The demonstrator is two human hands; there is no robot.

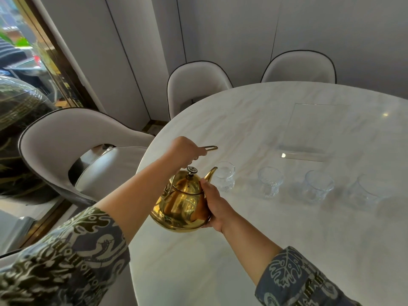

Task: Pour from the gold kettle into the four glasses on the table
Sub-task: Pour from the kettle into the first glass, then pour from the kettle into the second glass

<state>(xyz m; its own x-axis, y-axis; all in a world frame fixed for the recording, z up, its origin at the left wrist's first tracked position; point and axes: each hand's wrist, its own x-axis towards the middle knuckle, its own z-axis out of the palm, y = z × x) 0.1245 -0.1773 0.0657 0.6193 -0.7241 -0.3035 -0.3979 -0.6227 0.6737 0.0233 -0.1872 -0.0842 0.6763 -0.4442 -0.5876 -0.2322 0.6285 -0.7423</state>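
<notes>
The gold kettle (182,203) hangs above the left edge of the white marble table (287,228), its spout pointing right at the rim of the leftmost glass (224,178). My left hand (187,150) grips the kettle's raised handle from above. My right hand (215,206) cups the kettle's right side and underside. Three more clear glasses stand in a row to the right: the second glass (270,181), the third glass (318,185) and the fourth glass (367,193). No liquid is visible in any of them.
A flat clear plate (304,154) lies on the table behind the glasses, below a rectangular inset panel (318,122). Cream chairs ring the table: one at the left (72,138) and two at the back (196,85). A gold-framed window is at the far left.
</notes>
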